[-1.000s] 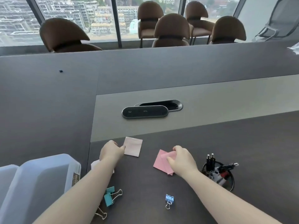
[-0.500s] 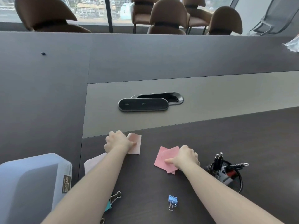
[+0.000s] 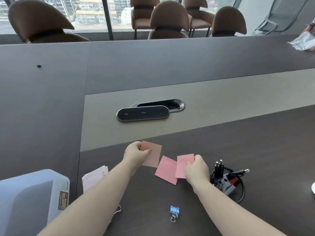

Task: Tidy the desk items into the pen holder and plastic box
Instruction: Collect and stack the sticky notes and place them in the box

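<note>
My left hand (image 3: 136, 153) pinches a pale pink sticky note (image 3: 154, 155) lifted off the dark desk. To its right, my right hand (image 3: 196, 169) holds a brighter pink sticky note (image 3: 184, 163) by its right edge. Another pink sticky note (image 3: 166, 170) lies flat between the two hands. A black mesh pen holder (image 3: 237, 189) with pens and a red item stands just right of my right hand. The translucent plastic box (image 3: 32, 198) sits at the lower left. A blue binder clip (image 3: 174, 212) lies near the front, between my forearms.
Pale paper slips (image 3: 94, 178) lie beside the box, partly under my left forearm. A dark oval cable cover (image 3: 143, 113) sits on the grey centre strip. A plastic bag (image 3: 305, 40) lies at the far right. Brown chairs (image 3: 168, 21) stand behind the desk.
Both hands have lifted their notes: the left raised the pale pink note, the right peeled one pink note off the pair, leaving the other flat. The camera tilted slightly.
</note>
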Available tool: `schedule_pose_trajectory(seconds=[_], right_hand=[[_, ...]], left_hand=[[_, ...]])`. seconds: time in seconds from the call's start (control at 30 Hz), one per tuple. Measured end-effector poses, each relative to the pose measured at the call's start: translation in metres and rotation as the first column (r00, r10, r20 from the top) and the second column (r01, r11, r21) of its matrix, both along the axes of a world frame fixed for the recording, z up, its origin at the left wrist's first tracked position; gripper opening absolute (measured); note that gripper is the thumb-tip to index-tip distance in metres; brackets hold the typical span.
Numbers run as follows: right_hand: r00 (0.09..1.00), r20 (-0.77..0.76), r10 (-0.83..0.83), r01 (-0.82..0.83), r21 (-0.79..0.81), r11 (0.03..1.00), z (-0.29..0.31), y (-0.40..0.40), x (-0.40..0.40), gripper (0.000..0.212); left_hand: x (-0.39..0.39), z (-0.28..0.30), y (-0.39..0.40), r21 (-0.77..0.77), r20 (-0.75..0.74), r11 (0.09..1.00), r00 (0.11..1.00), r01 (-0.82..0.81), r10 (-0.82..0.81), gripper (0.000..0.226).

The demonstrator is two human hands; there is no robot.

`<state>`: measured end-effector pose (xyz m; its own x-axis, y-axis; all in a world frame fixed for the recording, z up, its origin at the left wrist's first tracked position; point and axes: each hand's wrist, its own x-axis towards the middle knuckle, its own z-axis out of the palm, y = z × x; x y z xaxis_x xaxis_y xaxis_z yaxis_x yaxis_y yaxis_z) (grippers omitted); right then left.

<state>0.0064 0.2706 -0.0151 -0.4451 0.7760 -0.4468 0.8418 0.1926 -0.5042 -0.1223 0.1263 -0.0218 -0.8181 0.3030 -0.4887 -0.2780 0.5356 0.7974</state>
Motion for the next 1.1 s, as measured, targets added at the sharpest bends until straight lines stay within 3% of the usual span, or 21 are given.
schedule_pose_trajectory(seconds=[0.2, 0.4, 0.63, 0.7, 0.77, 0.97, 1.1], right_hand=[[0.995, -0.026, -0.099, 0.096, -0.107, 0.990, 0.001, 0.000, 0.000, 0.030], [0.975, -0.092, -0.204, 0.173, -0.269, 0.948, 0.000, 0.002, 0.002, 0.040], [0.986, -0.105, -0.133, 0.103, -0.253, 0.962, 0.001, -0.003, 0.001, 0.037], [0.983, -0.123, -0.139, 0.104, -0.256, 0.961, -0.001, -0.002, 0.001, 0.035], [0.981, -0.140, -0.137, 0.098, -0.254, 0.962, -0.002, -0.003, 0.002, 0.034], [0.950, -0.274, -0.150, 0.079, -0.254, 0.964, 0.007, -0.006, 0.006, 0.012], [0.894, -0.424, -0.148, -0.023, -0.371, 0.928, 0.025, -0.017, 0.002, 0.017]], left_hand=[[0.027, -0.008, 0.042, -0.375, 0.054, 0.912, 0.986, 0.166, -0.158, 0.025], [0.035, -0.012, 0.052, -0.476, 0.049, 0.863, 0.985, 0.169, -0.166, 0.008], [0.042, -0.020, 0.043, -0.396, 0.155, 0.915, 0.988, 0.075, -0.014, 0.036], [0.044, -0.022, 0.039, -0.351, 0.205, 0.932, 0.979, 0.093, -0.020, 0.032], [0.046, -0.024, 0.035, -0.296, 0.183, 0.952, 0.983, 0.079, -0.025, 0.012], [0.031, -0.005, 0.017, -0.005, 0.128, 0.998, 0.989, -0.069, 0.069, 0.020], [0.018, 0.011, -0.010, 0.092, 0.130, 0.978, 0.976, -0.188, 0.175, 0.026]])
